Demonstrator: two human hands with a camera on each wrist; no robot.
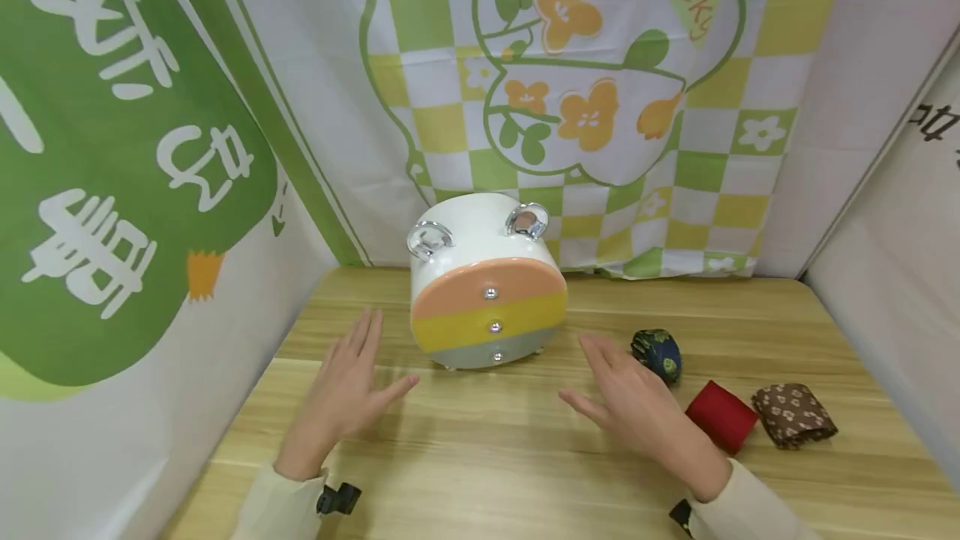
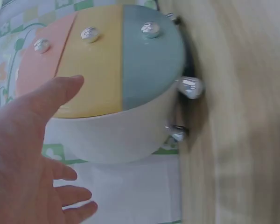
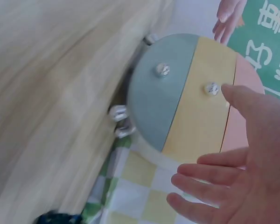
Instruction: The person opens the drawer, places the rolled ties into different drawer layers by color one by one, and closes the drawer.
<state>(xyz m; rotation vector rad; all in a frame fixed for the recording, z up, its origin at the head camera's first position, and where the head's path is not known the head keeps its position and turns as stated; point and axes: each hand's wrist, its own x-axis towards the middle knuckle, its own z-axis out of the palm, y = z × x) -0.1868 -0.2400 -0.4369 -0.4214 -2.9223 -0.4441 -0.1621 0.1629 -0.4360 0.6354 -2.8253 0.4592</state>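
Note:
A small white oval cabinet (image 1: 491, 307) stands on the table, its front striped by orange, yellow and grey-blue drawers, each with a round silver knob. Two silver ear-like rings sit on its top, and small silver feet (image 2: 190, 87) show in the left wrist view. To its left, my left hand (image 1: 348, 390) hovers with fingers straight and thumb spread toward it. My right hand (image 1: 622, 394) is held to its right in the same way, palm facing the cabinet. Both hands hold nothing. In the right wrist view the thumb overlaps the front near the yellow drawer's knob (image 3: 211, 88).
To the right lie a dark blue patterned roll of cloth (image 1: 657, 355), a red folded cloth (image 1: 722, 417) and a brown flowered folded cloth (image 1: 793, 415). Behind the wooden table (image 1: 480, 457) hangs a green checked curtain (image 1: 600, 223); a printed wall hanging (image 1: 135, 190) borders the left side.

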